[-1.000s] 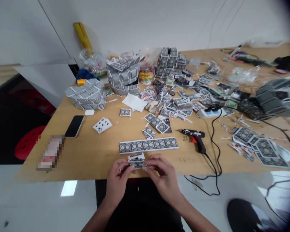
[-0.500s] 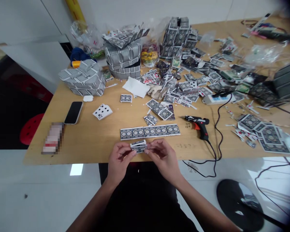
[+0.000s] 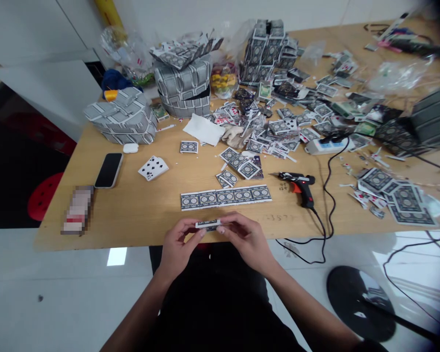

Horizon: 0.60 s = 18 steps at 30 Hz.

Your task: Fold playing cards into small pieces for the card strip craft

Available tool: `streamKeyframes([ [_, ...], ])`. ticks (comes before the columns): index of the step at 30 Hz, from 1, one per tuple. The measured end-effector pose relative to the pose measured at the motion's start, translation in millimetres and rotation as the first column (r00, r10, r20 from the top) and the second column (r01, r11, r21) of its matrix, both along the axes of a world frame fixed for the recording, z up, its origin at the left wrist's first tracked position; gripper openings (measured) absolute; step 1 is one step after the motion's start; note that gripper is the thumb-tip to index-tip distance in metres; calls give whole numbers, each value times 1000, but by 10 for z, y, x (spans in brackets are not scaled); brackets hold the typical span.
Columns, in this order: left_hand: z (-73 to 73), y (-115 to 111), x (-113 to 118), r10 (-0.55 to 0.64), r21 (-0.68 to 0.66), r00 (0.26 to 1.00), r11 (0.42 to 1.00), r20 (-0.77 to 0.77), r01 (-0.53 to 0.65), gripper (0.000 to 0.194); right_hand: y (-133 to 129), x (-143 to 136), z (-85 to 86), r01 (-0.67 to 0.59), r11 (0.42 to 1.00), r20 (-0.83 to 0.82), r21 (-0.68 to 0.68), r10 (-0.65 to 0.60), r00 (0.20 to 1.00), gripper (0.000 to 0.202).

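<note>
Between my two hands, over the table's front edge, is a folded playing card [image 3: 208,224] with a dark patterned back and white borders. The fingers of my left hand [image 3: 181,243] pinch its left end. Its right end is pinched by my right hand [image 3: 244,238]. Just beyond the hands lies a flat strip of joined playing cards [image 3: 226,197], backs up. Behind that strip rest a few folded cards [image 3: 227,178] and some loose cards [image 3: 242,164]. A hot glue gun [image 3: 297,186] lies on its side to the right.
On the wooden table [image 3: 157,205] are a phone [image 3: 109,170], face-up cards [image 3: 153,167] and an earbud case [image 3: 131,148] at left. Woven card baskets [image 3: 122,117] stand behind. Scattered cards and a power strip [image 3: 328,145] are at right, with the glue gun's cord [image 3: 324,230] hanging over the edge.
The folded card has tilted and closed up, showing a narrower, flatter face. Both hands keep hold of its ends. The camera view has shifted slightly.
</note>
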<state>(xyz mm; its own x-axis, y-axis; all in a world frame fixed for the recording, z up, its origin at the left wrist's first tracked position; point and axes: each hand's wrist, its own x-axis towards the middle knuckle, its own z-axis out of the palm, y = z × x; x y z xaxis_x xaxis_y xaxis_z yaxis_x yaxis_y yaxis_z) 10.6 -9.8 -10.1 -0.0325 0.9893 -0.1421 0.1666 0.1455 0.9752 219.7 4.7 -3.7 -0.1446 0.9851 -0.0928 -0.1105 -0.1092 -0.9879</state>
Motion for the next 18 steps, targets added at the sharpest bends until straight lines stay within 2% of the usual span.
streamKeyframes([
  [4, -1, 9, -27, -42, -12, 999, 999, -9, 42, 21, 1, 5, -7, 0, 1000, -3, 2, 0, 1000, 18],
  [10, -9, 24, -12, -76, -69, 997, 995, 13, 77, 23, -24, -21, -5, -15, 999, 28, -45, 16, 999, 28],
  [18, -12, 17, 18, -110, -81, 993, 990, 54, 114, 24, -15, -29, -57, -31, 997, 14, -73, 32, 999, 30],
])
